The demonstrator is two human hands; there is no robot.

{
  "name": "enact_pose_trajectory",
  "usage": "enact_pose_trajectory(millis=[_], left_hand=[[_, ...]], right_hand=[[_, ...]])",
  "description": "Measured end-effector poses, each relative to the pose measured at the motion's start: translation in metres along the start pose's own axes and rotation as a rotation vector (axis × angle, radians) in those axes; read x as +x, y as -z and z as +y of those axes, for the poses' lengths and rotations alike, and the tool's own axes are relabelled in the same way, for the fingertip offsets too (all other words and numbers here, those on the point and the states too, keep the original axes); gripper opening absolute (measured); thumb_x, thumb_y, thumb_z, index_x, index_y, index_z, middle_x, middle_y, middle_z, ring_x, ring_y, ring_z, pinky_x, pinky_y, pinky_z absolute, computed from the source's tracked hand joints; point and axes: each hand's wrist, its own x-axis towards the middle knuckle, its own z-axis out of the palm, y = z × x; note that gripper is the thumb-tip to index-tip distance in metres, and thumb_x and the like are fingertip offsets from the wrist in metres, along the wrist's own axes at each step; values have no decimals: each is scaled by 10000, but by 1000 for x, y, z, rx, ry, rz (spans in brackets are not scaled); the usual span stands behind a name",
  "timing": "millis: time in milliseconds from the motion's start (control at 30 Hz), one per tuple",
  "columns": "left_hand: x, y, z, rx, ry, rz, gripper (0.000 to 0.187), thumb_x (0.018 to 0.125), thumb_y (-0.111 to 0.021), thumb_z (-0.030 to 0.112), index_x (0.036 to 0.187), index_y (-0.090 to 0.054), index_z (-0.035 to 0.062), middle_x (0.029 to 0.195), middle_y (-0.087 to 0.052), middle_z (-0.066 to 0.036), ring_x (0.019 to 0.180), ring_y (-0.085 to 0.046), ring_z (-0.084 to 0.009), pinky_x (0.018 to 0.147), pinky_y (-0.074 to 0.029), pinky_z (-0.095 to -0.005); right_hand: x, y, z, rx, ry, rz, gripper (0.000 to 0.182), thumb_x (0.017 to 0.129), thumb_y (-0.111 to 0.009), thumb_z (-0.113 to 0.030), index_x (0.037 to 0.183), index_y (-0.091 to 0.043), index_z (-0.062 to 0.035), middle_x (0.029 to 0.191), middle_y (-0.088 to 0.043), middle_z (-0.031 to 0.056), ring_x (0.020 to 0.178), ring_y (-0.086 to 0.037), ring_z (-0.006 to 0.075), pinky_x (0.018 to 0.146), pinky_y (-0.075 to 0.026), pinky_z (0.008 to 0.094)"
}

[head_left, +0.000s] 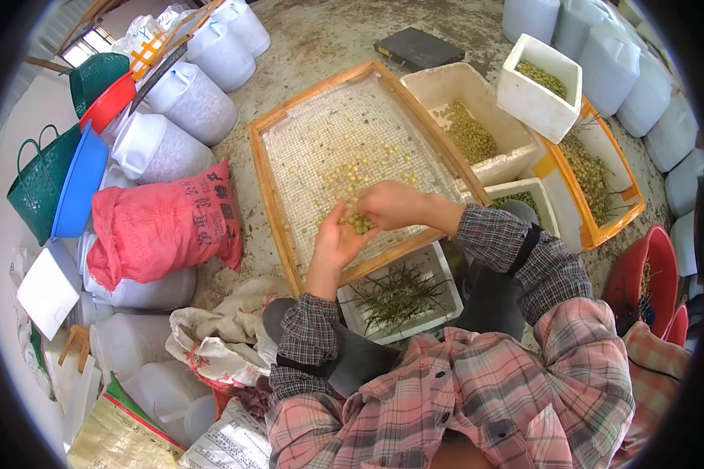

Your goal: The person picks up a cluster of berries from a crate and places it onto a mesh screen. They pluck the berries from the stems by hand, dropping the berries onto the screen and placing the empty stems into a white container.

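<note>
A wood-framed mesh screen (262, 176) lies in front of me, with loose round yellow-green fruits (355, 173) scattered over its middle. Above its near part, my left hand (338, 241) is cupped palm up and holds a small heap of the same fruits. My right hand (393, 205) reaches in from the right, back upward, with its bent fingers at the left palm. Its fingertips are partly hidden, so what they pinch does not show. Beneath the near edge of the screen, a white foam box (451, 291) contains thin dark stems (399, 293).
To the right are a foam box of fruits (516, 160), a smaller foam box (569, 117), an orange-rimmed box (622, 215) of stemmed fruits and a red bucket (665, 273). A pink sack (160, 227), a blue basin (82, 187) and several white drums (192, 102) line the left.
</note>
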Motion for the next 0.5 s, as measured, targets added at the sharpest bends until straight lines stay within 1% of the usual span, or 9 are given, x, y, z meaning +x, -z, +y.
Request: enact_pose_trajectory(millis=[67, 167, 267, 367, 467, 500], left_hand=[[6, 4, -1, 45, -12, -8, 449, 1018, -366, 314, 1305, -380, -32, 1301, -477, -185, 1262, -435, -319, 1092, -334, -517], [11, 8, -2, 93, -41, 12, 421, 1017, -378, 287, 1285, -390, -37, 1276, -489, -177, 1223, -470, -302, 1080, -375, -483], [9, 9, -1, 150, -66, 6, 366, 999, -449, 218, 1240, -438, -58, 1237, -517, -172, 1180, -510, -281, 1062, -423, -439], [12, 14, -4, 191, -95, 37, 311, 967, -520, 142, 1190, -492, -74, 1190, -544, -167, 1124, -552, -260, 1027, -476, -396], [18, 20, -4, 132, -120, 94, 291, 955, -536, 96, 1176, -496, -91, 1159, -536, -165, 1070, -572, -251, 1000, -499, -372], [18, 20, -5, 129, -132, 92, 292, 955, -537, 95, 1175, -498, -92, 1159, -541, -171, 1076, -574, -256, 999, -500, -371]], right_hand=[[6, -5, 4, -33, -3, -52, 111, 727, -608, -91, 788, -650, -8, 742, -630, 168, 722, -622, 345, 663, -496, 451], [12, -3, 5, -31, -75, -170, 106, 726, -588, -78, 756, -628, 16, 718, -624, 183, 700, -619, 353, 655, -494, 457], [10, -16, 20, 95, -115, -73, 115, 784, -558, -81, 789, -604, 24, 713, -619, 192, 696, -616, 354, 647, -492, 438], [5, -29, 29, 465, -205, 142, 125, 853, -528, -96, 831, -575, 17, 730, -622, 186, 662, -610, 335, 626, -485, 412], [1, -34, 27, 433, -189, 251, 116, 893, -506, -106, 856, -556, -8, 782, -631, 181, 654, -604, 307, 611, -478, 388], [0, -37, 26, 519, -210, 290, 104, 886, -512, -99, 843, -556, -14, 792, -632, 175, 669, -607, 302, 616, -478, 383]])
